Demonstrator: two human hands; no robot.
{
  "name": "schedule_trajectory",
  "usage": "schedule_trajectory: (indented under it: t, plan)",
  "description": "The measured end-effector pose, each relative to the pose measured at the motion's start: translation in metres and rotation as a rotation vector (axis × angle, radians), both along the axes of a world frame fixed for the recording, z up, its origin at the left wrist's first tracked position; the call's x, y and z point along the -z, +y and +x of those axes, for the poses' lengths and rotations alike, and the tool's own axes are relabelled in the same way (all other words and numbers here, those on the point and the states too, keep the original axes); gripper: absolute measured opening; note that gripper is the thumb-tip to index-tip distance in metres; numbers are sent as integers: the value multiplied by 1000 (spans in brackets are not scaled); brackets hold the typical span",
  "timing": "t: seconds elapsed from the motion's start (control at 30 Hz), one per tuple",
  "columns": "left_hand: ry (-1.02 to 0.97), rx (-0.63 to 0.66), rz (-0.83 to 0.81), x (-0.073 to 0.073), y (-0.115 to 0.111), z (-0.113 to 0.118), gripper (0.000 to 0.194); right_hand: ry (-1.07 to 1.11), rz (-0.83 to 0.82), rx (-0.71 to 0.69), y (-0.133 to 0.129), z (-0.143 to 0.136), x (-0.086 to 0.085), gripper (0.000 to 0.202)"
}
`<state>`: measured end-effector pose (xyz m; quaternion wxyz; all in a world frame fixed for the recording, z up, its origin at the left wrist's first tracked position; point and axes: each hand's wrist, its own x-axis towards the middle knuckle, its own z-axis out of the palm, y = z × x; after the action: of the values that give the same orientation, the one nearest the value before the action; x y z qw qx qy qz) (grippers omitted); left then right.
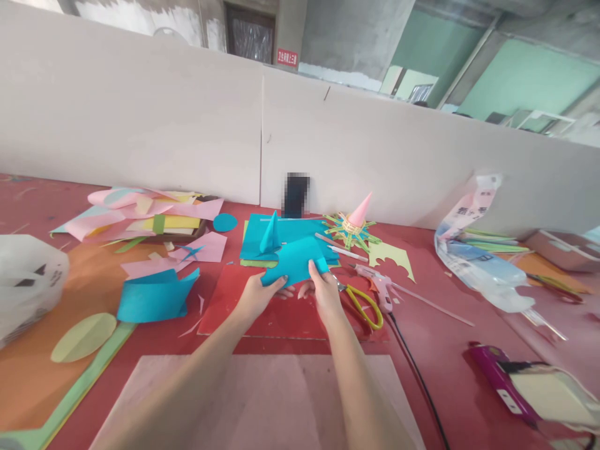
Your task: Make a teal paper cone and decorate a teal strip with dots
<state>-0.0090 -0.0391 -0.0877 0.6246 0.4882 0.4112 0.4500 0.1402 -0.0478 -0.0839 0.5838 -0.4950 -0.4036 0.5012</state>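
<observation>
A piece of blue paper (296,259) is held up in front of me, its edge cut in a curve on the left. My left hand (262,292) pinches its lower left corner, thumb on top. At its right side my right hand (323,287) grips it the same way. Just behind stands a small blue paper cone (270,236) on a stack of blue sheets (300,226). Yellow-handled scissors (364,306) lie right beside my right hand, with a pink glue gun (380,284) farther right.
Paper scraps (150,215) heap up at the left, near a curled blue strip (154,297) and a white plastic bag (28,281). A pink cone on a spiky base (357,222) stands behind. At right are a plastic wrapper (482,269), a purple power strip (504,381) and a black cord (417,375).
</observation>
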Motion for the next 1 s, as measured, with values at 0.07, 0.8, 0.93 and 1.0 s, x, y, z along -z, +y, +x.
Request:
schedule_trajectory:
  t: [0.07,0.8,0.93,1.0]
  plan:
    - [-2,-3,-9,-1,-1,0,30,35,-2,17,-1,1,1,37]
    - [-17,3,-35,-5,-2,0,31,37,-14,34,3,6,6,37]
    - [-32,-2,-46,-5,-2,-1,31,52,8,0,2,6,4,36]
    - [-54,-7,-62,-4,-1,-2,31,56,17,-23,1,5,3,37]
